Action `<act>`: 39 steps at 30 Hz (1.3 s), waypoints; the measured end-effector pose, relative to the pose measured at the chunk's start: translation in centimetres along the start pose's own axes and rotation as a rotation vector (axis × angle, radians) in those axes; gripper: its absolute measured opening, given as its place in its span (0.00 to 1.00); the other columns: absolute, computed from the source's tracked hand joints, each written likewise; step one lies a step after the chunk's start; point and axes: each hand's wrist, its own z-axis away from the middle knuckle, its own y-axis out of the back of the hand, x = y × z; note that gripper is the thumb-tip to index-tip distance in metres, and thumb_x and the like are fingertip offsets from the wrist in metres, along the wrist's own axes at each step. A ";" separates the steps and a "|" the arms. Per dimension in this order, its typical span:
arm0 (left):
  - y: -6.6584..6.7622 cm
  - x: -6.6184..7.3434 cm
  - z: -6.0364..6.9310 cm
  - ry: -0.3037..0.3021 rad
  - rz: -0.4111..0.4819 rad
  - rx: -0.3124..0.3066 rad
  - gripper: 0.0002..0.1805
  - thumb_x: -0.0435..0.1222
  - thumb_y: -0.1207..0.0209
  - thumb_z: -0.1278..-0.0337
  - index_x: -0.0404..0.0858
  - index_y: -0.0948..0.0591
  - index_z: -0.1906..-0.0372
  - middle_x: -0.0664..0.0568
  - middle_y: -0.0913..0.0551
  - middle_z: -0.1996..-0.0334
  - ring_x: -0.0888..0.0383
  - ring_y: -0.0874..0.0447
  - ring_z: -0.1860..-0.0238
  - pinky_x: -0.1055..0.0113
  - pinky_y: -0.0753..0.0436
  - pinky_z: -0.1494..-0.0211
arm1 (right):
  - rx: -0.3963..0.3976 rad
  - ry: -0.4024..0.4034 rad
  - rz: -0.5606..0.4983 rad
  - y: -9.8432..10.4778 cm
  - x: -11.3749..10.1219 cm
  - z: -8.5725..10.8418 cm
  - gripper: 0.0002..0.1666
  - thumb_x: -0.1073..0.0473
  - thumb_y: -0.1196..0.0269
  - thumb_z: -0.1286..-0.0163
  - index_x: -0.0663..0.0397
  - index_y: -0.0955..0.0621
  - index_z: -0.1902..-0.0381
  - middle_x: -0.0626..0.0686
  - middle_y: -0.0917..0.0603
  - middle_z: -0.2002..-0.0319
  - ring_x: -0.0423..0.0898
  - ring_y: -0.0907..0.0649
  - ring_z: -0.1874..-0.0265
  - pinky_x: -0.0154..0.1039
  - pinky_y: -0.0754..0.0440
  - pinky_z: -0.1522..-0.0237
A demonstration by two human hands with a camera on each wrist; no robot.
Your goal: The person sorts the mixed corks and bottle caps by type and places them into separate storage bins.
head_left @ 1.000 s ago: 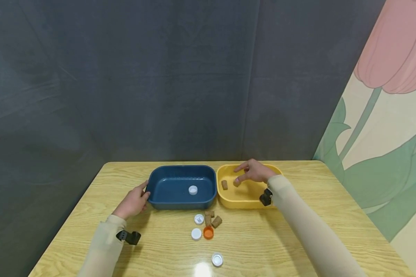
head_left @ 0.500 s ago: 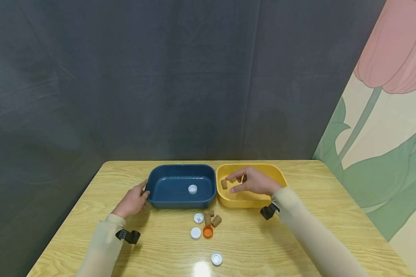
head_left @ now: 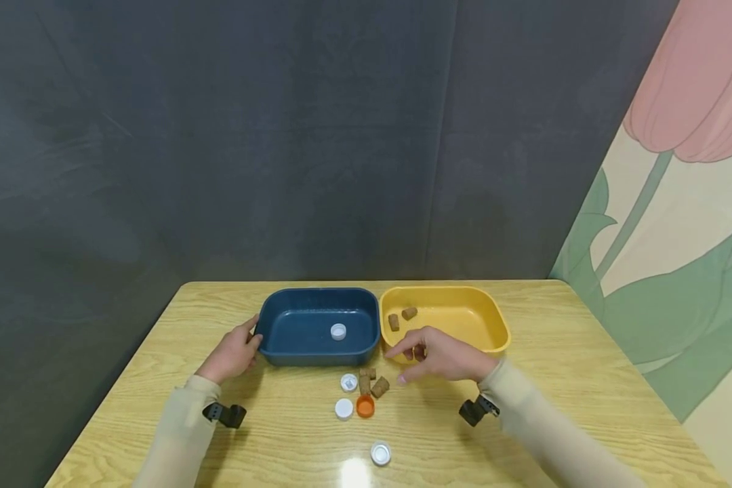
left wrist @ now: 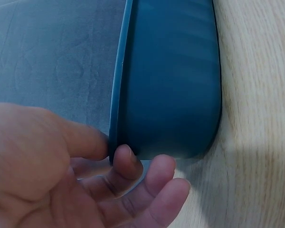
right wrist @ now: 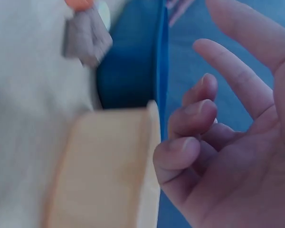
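At the left end of the dark blue bin, my left hand pinches the rim; the left wrist view shows thumb and fingertips at its edge. My right hand hovers over the near edge of the yellow bin, index finger and thumb apart, the other fingers bent, holding nothing. Two brown corks lie in the yellow bin. A white bottle cap sits in the blue one. On the table nearest the right hand is a small group of corks.
White bottle caps and an orange cap lie beside the corks on the wooden table. Another white cap lies closer to the front. The bins stand side by side; a dark curtain hangs behind.
The right hand has let go of a cork inside the yellow bin and moved back toward the near side, out over its front edge. The left hand stays at the blue bin.
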 end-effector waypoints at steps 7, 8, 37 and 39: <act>0.1 0.1 0.0 -0.007 0.007 -0.006 0.31 0.30 0.59 0.21 0.25 0.53 0.22 0.43 0.26 0.76 0.53 0.27 0.79 0.64 0.27 0.75 | -0.102 0.140 -0.025 -3.0 -0.1 0.2 0.21 0.57 0.23 0.43 0.54 0.12 0.51 0.57 0.20 0.69 0.42 0.28 0.73 0.28 0.32 0.71; 0.1 0.1 0.0 -0.007 0.008 -0.008 0.31 0.30 0.59 0.21 0.25 0.53 0.22 0.43 0.26 0.76 0.53 0.26 0.79 0.64 0.27 0.75 | -0.115 0.153 -0.020 -3.4 -0.1 0.2 0.21 0.56 0.23 0.44 0.53 0.11 0.51 0.57 0.20 0.69 0.42 0.28 0.73 0.27 0.32 0.71; 0.0 -0.2 0.0 -0.005 0.003 -0.003 0.32 0.30 0.58 0.21 0.26 0.53 0.22 0.43 0.27 0.76 0.50 0.25 0.78 0.62 0.26 0.74 | -0.236 0.077 0.055 -8.3 1.4 1.3 0.24 0.56 0.19 0.52 0.44 0.10 0.55 0.41 0.24 0.72 0.30 0.30 0.75 0.24 0.30 0.72; 0.0 -0.2 0.0 -0.004 0.006 -0.005 0.32 0.30 0.58 0.21 0.26 0.53 0.22 0.44 0.27 0.76 0.51 0.25 0.78 0.63 0.26 0.74 | -0.237 0.079 0.077 -8.3 1.4 1.3 0.24 0.56 0.19 0.53 0.44 0.10 0.54 0.40 0.24 0.72 0.30 0.30 0.75 0.24 0.30 0.71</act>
